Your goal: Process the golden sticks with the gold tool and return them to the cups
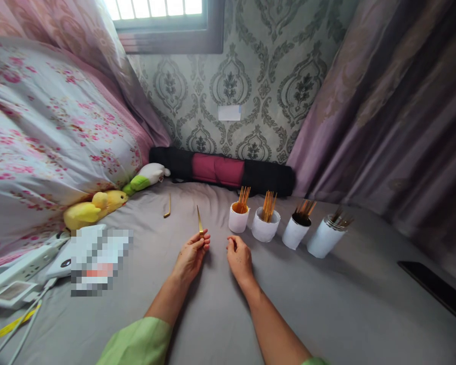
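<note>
My left hand [192, 253] pinches the lower end of a thin golden stick [199, 220], which points upward over the grey bedsheet. My right hand [238, 256] rests close beside it with its fingers curled; nothing shows in them. Just beyond my right hand stand several white cups in a row, each holding a bunch of thin sticks: the nearest cup [238, 217] with orange sticks, then a second cup [265, 223], a third cup [296, 228] and a fourth cup [324, 235] with darker sticks. Another golden stick [167, 208] lies loose on the sheet farther back.
A black and maroon bolster bag [222, 170] lies along the wall. Yellow [95, 208] and green-white [146, 177] plush toys sit by the floral quilt at left. White devices and cables [19, 274] lie at the front left; a dark phone [433, 289] at right.
</note>
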`<state>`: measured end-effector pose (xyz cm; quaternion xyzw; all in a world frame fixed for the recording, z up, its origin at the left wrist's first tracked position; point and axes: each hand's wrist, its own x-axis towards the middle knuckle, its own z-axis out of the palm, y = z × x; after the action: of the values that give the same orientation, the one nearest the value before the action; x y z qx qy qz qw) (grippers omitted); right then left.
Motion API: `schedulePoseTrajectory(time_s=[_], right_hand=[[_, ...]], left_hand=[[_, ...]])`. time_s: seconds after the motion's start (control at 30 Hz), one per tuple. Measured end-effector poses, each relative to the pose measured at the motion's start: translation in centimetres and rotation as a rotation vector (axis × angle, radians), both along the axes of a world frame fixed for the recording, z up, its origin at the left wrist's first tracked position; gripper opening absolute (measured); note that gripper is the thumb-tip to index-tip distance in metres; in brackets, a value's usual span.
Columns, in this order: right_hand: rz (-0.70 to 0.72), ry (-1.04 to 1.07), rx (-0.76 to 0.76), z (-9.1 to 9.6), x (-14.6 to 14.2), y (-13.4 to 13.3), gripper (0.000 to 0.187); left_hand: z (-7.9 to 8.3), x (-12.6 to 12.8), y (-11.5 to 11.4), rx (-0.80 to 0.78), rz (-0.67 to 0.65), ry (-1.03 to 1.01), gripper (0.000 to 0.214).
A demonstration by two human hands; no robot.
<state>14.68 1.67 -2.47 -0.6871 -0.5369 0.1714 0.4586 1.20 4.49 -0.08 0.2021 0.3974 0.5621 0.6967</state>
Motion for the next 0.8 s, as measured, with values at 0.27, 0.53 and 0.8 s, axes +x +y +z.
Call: schedulePoseTrajectory(time_s=[0.27,0.53,0.8], right_hand=[[0.048,0.174,-0.007,-0.1,0.3,0.3,0.030],[0.113,0.347,-0.035,0.3,0.5,0.4,0.038],[0.138,0.441,-0.084,0.7,0.6,0.4,0.041]], left_hand=[[0.0,1.1,-2.7,0.019,-0.073,0.004,0.027],[0.0,1.4,-5.0,0.035,-0.143,0.012,0.029],[-0.4,1.1,-6.3,0.057,-0.158,0.007,0.031]])
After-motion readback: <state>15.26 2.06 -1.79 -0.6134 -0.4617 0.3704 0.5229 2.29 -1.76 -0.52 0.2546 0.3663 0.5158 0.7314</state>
